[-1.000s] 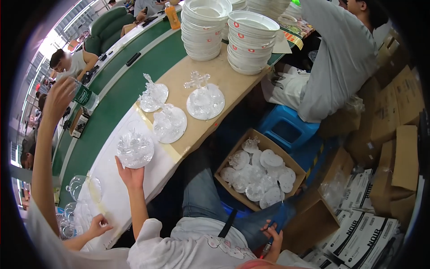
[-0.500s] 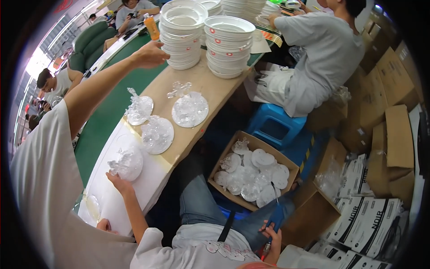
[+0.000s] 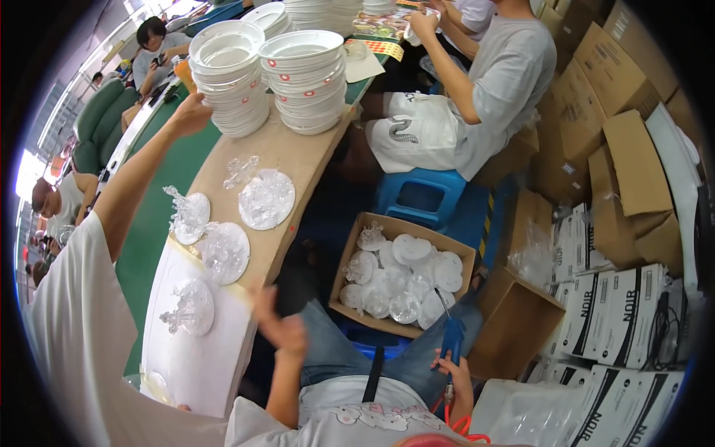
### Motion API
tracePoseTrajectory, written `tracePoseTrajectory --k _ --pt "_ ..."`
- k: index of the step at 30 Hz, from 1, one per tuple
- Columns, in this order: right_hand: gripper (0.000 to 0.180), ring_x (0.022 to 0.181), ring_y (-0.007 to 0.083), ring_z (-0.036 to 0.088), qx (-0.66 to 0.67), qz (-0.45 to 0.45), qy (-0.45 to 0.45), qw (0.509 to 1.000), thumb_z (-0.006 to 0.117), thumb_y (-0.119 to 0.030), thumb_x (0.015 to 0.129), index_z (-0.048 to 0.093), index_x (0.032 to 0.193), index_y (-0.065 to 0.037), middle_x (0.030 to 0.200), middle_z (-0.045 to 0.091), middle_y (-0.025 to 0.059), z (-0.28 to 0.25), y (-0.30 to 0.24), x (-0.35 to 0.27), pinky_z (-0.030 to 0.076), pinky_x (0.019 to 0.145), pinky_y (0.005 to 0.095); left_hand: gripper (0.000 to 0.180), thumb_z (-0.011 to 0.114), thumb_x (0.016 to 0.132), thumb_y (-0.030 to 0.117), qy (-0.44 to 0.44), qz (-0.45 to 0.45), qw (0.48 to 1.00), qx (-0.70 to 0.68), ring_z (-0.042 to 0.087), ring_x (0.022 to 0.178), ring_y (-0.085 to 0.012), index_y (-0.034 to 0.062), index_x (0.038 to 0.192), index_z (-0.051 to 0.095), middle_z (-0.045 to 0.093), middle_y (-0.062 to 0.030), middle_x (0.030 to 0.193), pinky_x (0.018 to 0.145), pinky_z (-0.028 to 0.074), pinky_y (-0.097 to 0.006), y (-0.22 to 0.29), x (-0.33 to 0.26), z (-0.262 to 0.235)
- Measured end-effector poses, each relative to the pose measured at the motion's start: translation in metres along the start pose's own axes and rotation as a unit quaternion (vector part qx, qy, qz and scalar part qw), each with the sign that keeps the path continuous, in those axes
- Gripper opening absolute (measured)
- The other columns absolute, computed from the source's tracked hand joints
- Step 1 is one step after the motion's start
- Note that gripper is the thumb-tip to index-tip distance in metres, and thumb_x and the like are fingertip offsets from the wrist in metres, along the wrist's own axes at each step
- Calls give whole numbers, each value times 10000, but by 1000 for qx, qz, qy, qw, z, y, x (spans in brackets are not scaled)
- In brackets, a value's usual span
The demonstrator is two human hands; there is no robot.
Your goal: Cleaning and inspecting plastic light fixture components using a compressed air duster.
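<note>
The right hand (image 3: 456, 375) is closed round the lower end of a blue tool (image 3: 451, 339), its thin metal tip pointing up toward a box (image 3: 468, 257); a red cord (image 3: 456, 421) loops below the wrist. The tool looks stiff, hard and light, best held by its thicker blue body, as it is now.

The left hand (image 3: 287, 333) hangs by the edge of the surface (image 3: 298, 160). It is blurred, so whether it is spread or curled cannot be told; it seems to hold nothing. Nearest to it lies a clear piece (image 3: 190, 308) on a white sheet (image 3: 216, 357). It looks like thin, glossy moulded plastic: light, slippery, easily cracked, safest lifted by its rim.

The cardboard box holds more round clear and white discs (image 3: 411, 249). Farther up the surface, a co-worker's hand (image 3: 190, 112) touches stacked white bowls (image 3: 227, 74).
</note>
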State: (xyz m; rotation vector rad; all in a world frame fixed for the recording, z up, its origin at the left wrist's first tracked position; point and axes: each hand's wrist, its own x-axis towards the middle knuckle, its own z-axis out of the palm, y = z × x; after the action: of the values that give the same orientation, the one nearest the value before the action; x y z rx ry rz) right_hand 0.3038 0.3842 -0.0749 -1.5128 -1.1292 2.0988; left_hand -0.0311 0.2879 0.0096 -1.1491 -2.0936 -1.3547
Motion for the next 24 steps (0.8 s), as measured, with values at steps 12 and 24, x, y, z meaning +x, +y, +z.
tracePoseTrajectory --k 12,24 --pt "321 697 127 578 -30 21 45 998 580 -167 760 549 1033 1 772 608 55 4 31 -24 408 626 241 730 479 749 537 -683 -81 716 120 170 1267 -408 150 1336 284 208 -211 1378 915 148 -678 -97 -239 210" --pt "336 703 137 577 -197 31 43 979 594 -207 765 555 1026 1 746 603 84 34 5 23 441 658 261 645 495 766 365 -673 -201 709 71 229 1255 -379 162 1334 266 271 -138 1368 941 165 -647 -138 -263 199"
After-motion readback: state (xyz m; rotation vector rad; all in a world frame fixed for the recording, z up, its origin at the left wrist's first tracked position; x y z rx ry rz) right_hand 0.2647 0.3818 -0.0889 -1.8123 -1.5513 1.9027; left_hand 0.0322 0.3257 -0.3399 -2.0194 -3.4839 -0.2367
